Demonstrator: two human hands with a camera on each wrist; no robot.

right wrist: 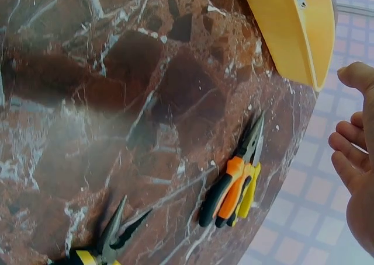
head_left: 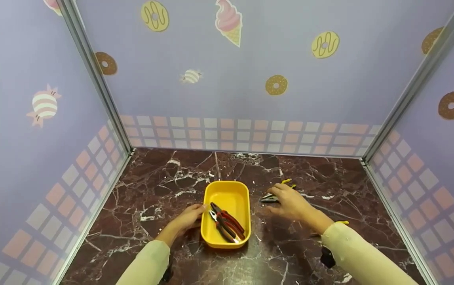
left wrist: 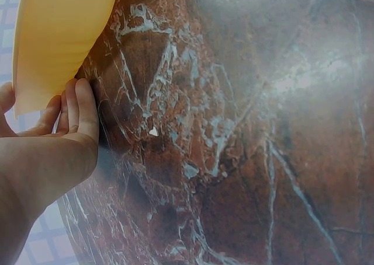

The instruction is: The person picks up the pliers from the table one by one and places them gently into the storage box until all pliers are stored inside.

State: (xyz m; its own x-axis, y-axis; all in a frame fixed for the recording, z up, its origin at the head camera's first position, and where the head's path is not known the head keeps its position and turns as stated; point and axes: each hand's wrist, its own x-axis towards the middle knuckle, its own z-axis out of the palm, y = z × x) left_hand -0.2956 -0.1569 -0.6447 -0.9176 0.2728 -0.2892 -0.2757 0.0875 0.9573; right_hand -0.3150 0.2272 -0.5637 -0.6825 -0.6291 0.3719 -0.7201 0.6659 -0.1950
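Observation:
My left hand (head_left: 189,217) grips the left rim of a yellow plastic bin (head_left: 227,185). In the left wrist view its thumb is at the rim and its fingers (left wrist: 86,107) lie along the outer wall. Inside the bin are two pairs of pliers (head_left: 228,225) with red and black handles, one crossing the other. To the right of the bin, my right hand (head_left: 290,202) hovers over needle-nose pliers (head_left: 269,198), holding nothing, fingers loosely bent. The right wrist view shows orange, black and yellow handles on those pliers (right wrist: 236,186), partly overlapping.
Another needle-nose pair (right wrist: 108,244) with yellow and black handles lies nearer on the dark marbled tabletop (head_left: 179,174); in the head view its yellow handle tip (head_left: 343,222) shows beside the right forearm. Patterned panels (head_left: 246,95) with metal corner posts enclose the back and both sides.

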